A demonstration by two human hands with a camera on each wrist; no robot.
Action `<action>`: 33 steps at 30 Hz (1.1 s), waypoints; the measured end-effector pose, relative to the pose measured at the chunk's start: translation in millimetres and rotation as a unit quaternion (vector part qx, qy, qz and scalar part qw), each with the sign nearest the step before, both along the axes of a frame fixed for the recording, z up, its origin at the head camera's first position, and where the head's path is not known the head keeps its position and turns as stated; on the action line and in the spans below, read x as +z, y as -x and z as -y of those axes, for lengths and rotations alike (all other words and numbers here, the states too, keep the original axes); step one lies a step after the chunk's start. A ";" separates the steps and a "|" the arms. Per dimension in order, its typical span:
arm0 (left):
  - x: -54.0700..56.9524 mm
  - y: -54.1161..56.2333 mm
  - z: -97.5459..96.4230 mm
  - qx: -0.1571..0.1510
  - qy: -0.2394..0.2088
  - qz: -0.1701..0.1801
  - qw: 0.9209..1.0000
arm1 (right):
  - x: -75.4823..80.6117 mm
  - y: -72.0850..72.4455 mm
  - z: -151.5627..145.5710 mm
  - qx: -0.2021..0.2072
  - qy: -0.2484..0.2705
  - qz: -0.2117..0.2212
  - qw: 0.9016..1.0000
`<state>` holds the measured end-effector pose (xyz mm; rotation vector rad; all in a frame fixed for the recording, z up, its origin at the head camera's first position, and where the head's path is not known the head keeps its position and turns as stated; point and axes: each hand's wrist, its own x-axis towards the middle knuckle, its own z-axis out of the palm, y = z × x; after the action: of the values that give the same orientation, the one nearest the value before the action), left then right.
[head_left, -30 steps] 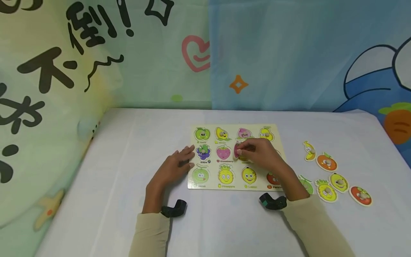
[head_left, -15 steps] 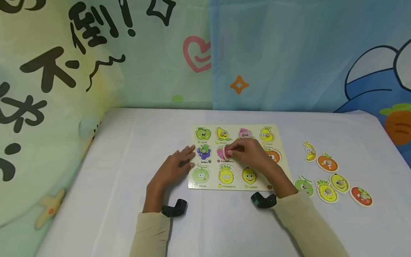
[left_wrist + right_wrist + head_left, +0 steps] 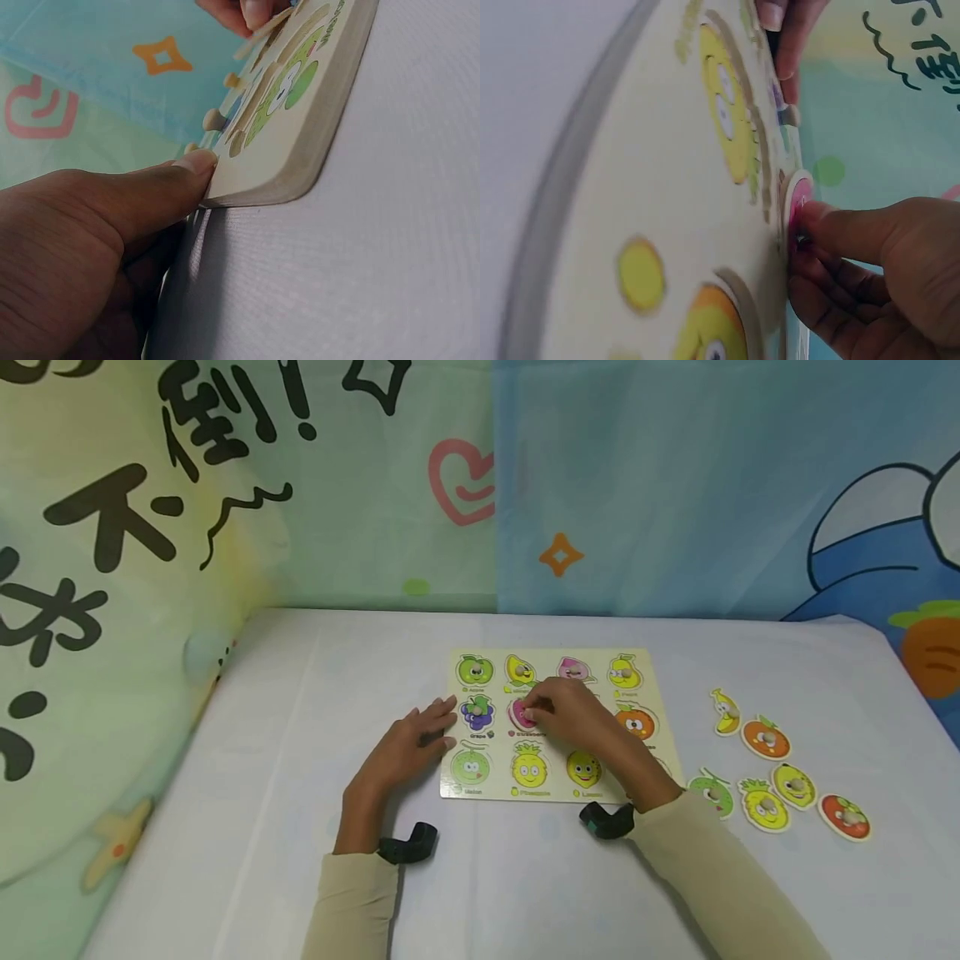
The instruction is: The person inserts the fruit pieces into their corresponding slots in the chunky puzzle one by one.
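Observation:
My right hand [image 3: 581, 718] pinches a pink strawberry puzzle piece [image 3: 519, 715] between thumb and fingers. The piece is tilted over the strawberry place of a pale wooden fruit board [image 3: 500, 785]; in the right wrist view the strawberry piece [image 3: 801, 191] appears close against the board face. At the board's left edge lies my left hand [image 3: 408, 752], fingers extended. In the left wrist view its thumb [image 3: 196, 163] touches the board near a corner. Grape [image 3: 477, 712], apple [image 3: 475, 671] and pear [image 3: 624, 672] show on the board. My right hand hides part of the middle row.
Right of the board lie loose fruit pieces: a banana [image 3: 725, 713], an orange [image 3: 766, 739], a lemon [image 3: 793, 786], a pineapple [image 3: 764, 808], a green melon [image 3: 711, 795] and a red one [image 3: 845, 817]. A printed cloth [image 3: 637, 485] hangs behind the white table [image 3: 337, 677].
My right hand has moved left across the board with the strawberry piece, from the third column to the strawberry place, and the piece has tipped flatter. My left hand has stayed at the board's edge.

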<state>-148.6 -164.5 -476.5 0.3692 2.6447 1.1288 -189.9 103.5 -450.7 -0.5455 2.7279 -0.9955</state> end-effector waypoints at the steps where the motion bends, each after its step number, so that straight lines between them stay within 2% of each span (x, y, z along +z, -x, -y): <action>1: 0.2 0.2 0.6 -0.001 -0.001 0.001 1.000 | 0.3 0.7 2.3 0.001 -0.009 0.001 1.000; 13: 3.5 -0.3 -0.3 -0.004 -0.002 -0.006 1.000 | 7.2 -0.4 14.7 -0.001 -0.063 0.008 0.998; 21: 1.9 -0.4 0.0 -0.002 -0.004 -0.008 1.000 | 3.9 -1.4 18.6 -0.023 -0.055 0.002 0.998; 28: 0.7 -0.3 0.9 0.006 -0.003 -0.002 1.000 | 3.1 -0.7 17.4 0.001 -0.042 0.009 0.999; 33: 0.0 -0.5 0.4 0.002 -0.007 -0.010 1.000 | 1.4 -0.4 8.3 -0.003 -0.022 0.027 0.999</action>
<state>-148.1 -165.0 -476.5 0.3806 2.6562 1.1510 -189.5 95.2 -449.3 -0.4948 2.6983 -0.9358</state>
